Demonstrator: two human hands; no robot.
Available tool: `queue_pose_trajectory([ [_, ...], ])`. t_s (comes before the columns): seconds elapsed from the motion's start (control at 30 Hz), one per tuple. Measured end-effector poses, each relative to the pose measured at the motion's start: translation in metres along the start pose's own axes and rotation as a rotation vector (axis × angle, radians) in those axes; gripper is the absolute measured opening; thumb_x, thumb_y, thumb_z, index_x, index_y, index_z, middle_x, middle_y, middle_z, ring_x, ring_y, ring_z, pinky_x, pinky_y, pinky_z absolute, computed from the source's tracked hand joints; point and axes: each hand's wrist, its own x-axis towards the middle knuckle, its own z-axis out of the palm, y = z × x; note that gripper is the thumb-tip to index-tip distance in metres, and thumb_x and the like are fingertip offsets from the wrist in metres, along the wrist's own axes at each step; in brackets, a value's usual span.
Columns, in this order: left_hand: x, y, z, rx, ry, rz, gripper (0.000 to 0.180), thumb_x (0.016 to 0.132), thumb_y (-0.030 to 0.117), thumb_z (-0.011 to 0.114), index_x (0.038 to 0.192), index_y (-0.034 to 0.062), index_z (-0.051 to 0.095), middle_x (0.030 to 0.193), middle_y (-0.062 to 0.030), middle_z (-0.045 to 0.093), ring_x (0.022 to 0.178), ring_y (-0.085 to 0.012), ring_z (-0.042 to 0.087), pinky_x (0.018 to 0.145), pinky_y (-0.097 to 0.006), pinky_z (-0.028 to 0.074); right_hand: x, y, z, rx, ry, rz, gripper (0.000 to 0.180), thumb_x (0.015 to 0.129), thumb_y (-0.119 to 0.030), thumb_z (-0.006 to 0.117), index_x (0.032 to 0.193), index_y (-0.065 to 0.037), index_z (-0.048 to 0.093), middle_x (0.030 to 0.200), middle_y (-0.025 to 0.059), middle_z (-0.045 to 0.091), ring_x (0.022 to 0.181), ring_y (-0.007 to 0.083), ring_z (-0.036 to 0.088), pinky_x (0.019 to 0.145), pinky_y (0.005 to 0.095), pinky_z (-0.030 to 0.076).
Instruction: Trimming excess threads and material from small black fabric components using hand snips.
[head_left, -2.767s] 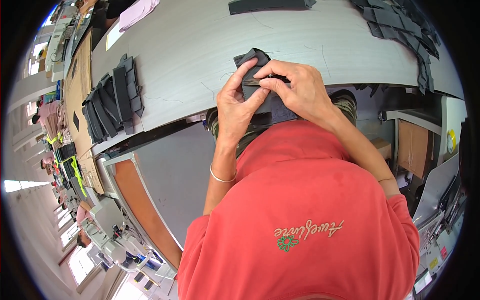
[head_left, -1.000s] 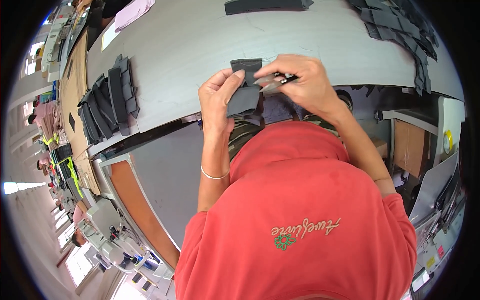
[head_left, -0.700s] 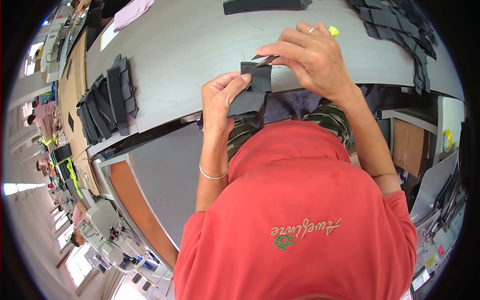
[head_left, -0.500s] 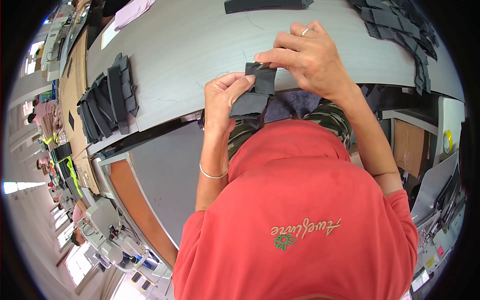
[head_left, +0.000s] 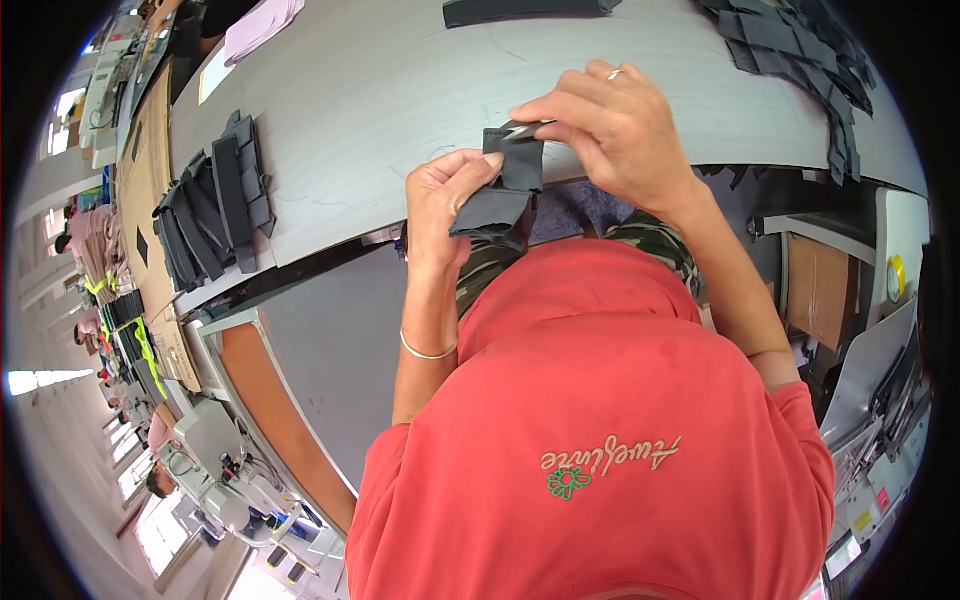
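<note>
A folded dark grey fabric piece (head_left: 519, 172) is held over the table's near edge. My left hand (head_left: 440, 200) is closed on its left side, the thumb pressed on top, and the lower part of the piece hangs bent below. My right hand (head_left: 625, 135) pinches a small slim metal tool (head_left: 520, 131) between thumb and fingers. The tool's tip lies at the upper edge of the fabric; its exact kind is hard to make out, as the fingers hide much of it.
Dark fabric pieces (head_left: 235, 200) lie stacked at the table's left, and a larger heap (head_left: 790, 50) at the far right. A dark strip (head_left: 530, 10) lies at the back, pink sheets (head_left: 258, 30) far left. A cardboard box (head_left: 818, 290) stands below the table, right.
My right hand has turned slightly and shows more of the metal tool at the fabric's upper edge. My left hand and the fabric have shifted slightly left.
</note>
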Motion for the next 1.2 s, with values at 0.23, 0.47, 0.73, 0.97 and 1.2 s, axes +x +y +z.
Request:
queue_pose_trajectory([
  [0.23, 0.005, -0.007, -0.01, -0.072, 0.014, 0.026, 0.012, 0.083, 0.009, 0.066, 0.078, -0.002, 0.067, 0.067, -0.0004, 0.06, 0.058, -0.0045, 0.052, 0.054, -0.019, 0.038, -0.008, 0.007, 0.005, 0.146, 0.088, 0.145, 0.013, 0.078, -0.009, 0.067, 0.089, -0.015, 0.07, 0.071, -0.0013, 0.061, 0.064, 0.0187, 0.053, 0.061, 0.0304, 0.039],
  [0.47, 0.007, -0.01, -0.013, -0.107, 0.01, 0.05, 0.019, 0.084, 0.01, 0.062, 0.084, -0.0087, 0.062, 0.076, -0.0148, 0.065, 0.066, -0.0238, 0.065, 0.062, -0.032, 0.055, -0.02, 0.006, 0.003, 0.095, 0.081, 0.151, 0.014, 0.078, -0.012, 0.069, 0.09, -0.018, 0.071, 0.071, -0.003, 0.06, 0.062, 0.0179, 0.051, 0.059, 0.0305, 0.039],
  [0.73, 0.006, -0.01, -0.015, -0.113, -0.006, 0.048, 0.018, 0.084, 0.01, 0.062, 0.083, -0.0078, 0.062, 0.076, -0.0141, 0.065, 0.065, -0.023, 0.065, 0.062, -0.032, 0.056, -0.017, 0.0, 0.008, -0.104, 0.075, 0.025, 0.013, 0.075, -0.016, 0.07, 0.088, -0.021, 0.072, 0.067, -0.0038, 0.053, 0.06, 0.0183, 0.045, 0.056, 0.0307, 0.034],
  [0.97, -0.02, 0.016, 0.007, 0.056, -0.083, 0.047, 0.016, 0.082, -0.003, 0.065, 0.098, -0.0012, 0.063, 0.083, -0.0063, 0.066, 0.075, -0.0101, 0.06, 0.077, -0.023, 0.047, -0.019, 0.0, 0.0, 0.452, 0.14, 0.427, 0.016, 0.083, -0.011, 0.066, 0.098, -0.011, 0.071, 0.083, -0.0015, 0.066, 0.075, 0.0133, 0.058, 0.071, 0.0266, 0.045],
  [1.2, -0.007, -0.013, -0.005, 0.091, -0.051, 0.401, 0.019, 0.076, -0.011, 0.064, 0.086, 0.0025, 0.057, 0.089, -0.0012, 0.06, 0.086, -0.0087, 0.057, 0.081, -0.022, 0.045, -0.017, -0.008, -0.007, 0.775, 0.04, 0.568, 0.02, 0.091, -0.014, 0.06, 0.107, -0.003, 0.067, 0.092, 0.0004, 0.066, 0.083, 0.0077, 0.057, 0.077, 0.022, 0.045],
])
